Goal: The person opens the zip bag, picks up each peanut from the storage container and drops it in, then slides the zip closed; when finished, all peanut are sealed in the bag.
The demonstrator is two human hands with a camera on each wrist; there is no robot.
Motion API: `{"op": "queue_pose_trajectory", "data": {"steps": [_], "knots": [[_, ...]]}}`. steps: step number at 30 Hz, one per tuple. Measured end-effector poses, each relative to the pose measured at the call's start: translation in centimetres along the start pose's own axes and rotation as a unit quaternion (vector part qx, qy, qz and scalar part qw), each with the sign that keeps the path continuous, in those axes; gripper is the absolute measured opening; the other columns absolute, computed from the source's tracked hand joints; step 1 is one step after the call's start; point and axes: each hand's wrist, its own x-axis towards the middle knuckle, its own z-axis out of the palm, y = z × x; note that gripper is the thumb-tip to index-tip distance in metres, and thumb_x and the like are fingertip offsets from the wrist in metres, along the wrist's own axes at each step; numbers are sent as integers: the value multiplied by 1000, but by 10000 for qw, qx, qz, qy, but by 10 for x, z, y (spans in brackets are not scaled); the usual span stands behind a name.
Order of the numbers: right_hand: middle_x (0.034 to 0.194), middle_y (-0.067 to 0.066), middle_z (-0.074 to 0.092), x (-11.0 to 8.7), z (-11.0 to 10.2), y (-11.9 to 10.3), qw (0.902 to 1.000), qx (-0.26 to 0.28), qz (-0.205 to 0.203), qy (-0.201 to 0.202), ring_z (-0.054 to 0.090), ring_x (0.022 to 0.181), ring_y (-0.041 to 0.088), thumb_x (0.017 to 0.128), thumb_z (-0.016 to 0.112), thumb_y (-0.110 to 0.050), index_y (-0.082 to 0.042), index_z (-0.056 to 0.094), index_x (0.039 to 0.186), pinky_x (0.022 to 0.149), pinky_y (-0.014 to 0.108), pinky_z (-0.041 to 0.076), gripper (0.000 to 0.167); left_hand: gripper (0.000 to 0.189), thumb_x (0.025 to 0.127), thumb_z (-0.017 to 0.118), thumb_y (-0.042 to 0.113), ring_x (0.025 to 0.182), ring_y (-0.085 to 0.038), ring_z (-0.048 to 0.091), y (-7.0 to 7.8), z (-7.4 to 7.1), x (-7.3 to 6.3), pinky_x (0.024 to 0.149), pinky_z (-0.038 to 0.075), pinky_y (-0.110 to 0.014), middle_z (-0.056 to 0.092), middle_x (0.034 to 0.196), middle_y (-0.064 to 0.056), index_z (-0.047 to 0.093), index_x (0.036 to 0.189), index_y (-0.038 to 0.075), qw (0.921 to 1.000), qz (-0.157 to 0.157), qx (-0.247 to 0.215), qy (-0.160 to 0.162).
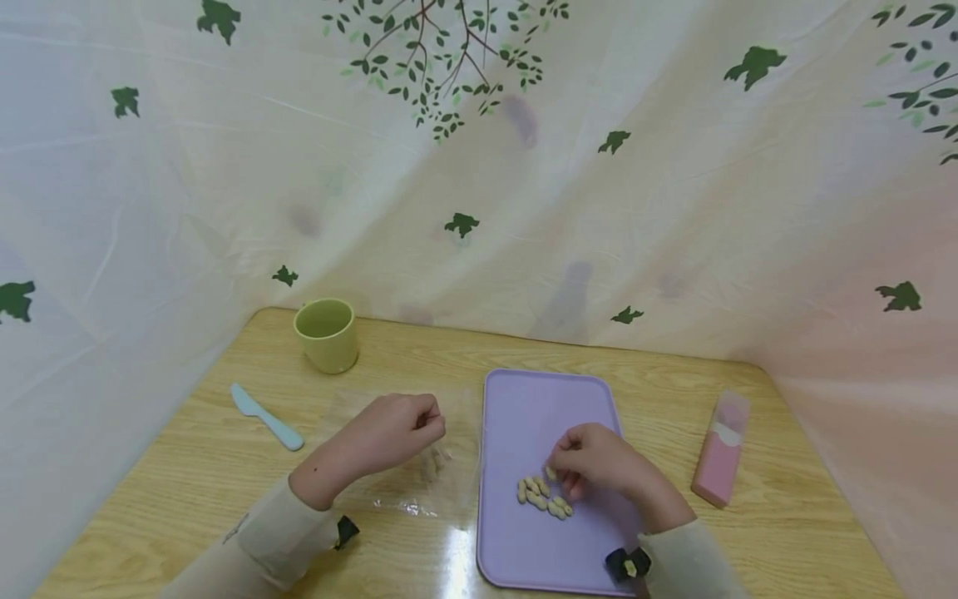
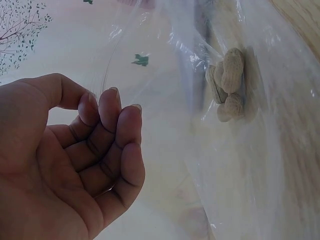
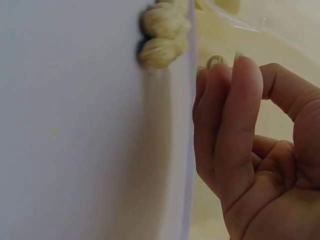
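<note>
My left hand (image 1: pixel 392 433) pinches the raised edge of a clear plastic bag (image 2: pixel 255 165) between thumb and forefinger, its other fingers curled. Inside the bag, several unshelled peanuts (image 2: pixel 232 70) lie together near the bottom. Over the purple tray (image 1: pixel 539 403), my right hand (image 1: pixel 599 457) holds one peanut (image 3: pixel 216 61) at its fingertips; the fingers hide most of that peanut in the right wrist view. On the tray just left of this hand is a small group of several peanuts (image 1: pixel 537 502).
A green mug (image 1: pixel 329 341) stands at the back left of the wooden table (image 1: pixel 419 345). In front of it lies a light blue knife (image 1: pixel 269 420). Right of the tray is a pink box with a clear top (image 1: pixel 720 457). A printed curtain (image 1: pixel 524 208) encloses the table's back and sides.
</note>
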Motion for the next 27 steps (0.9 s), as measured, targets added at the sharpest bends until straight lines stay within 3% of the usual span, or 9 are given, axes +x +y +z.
{"op": "queue_pose_trajectory", "data": {"steps": [10, 15, 22, 27], "knots": [[83, 5, 73, 9, 1, -25, 9929, 837, -709, -458, 70, 70, 13, 101, 70, -22, 4, 72, 104, 66, 29, 63, 26, 20, 102, 56, 18, 58, -5, 44, 1, -1, -1, 56, 38, -22, 50, 65, 8, 63, 83, 17, 10000, 38, -24, -20], [86, 4, 74, 21, 12, -39, 9893, 948, -921, -615, 71, 70, 13, 102, 69, -25, 2, 74, 104, 69, 31, 63, 27, 20, 102, 56, 18, 58, -6, 45, 2, -1, -1, 56, 39, -22, 51, 66, 8, 63, 83, 16, 10000, 18, -38, -1], [85, 3, 75, 39, 31, -63, 9898, 951, -1004, -353, 71, 69, 13, 103, 68, -25, 3, 74, 107, 70, 35, 64, 29, 19, 100, 58, 20, 58, -5, 46, 2, -1, -1, 56, 39, -22, 51, 66, 9, 63, 82, 17, 9999, 17, 52, 99], [92, 17, 78, 46, 47, -76, 9909, 1021, -875, 86, 71, 64, 12, 102, 69, -22, 4, 73, 108, 69, 37, 65, 28, 19, 101, 58, 20, 57, -5, 45, 2, -1, -2, 55, 38, -22, 50, 65, 9, 64, 83, 17, 9999, 51, 50, 144]]}}
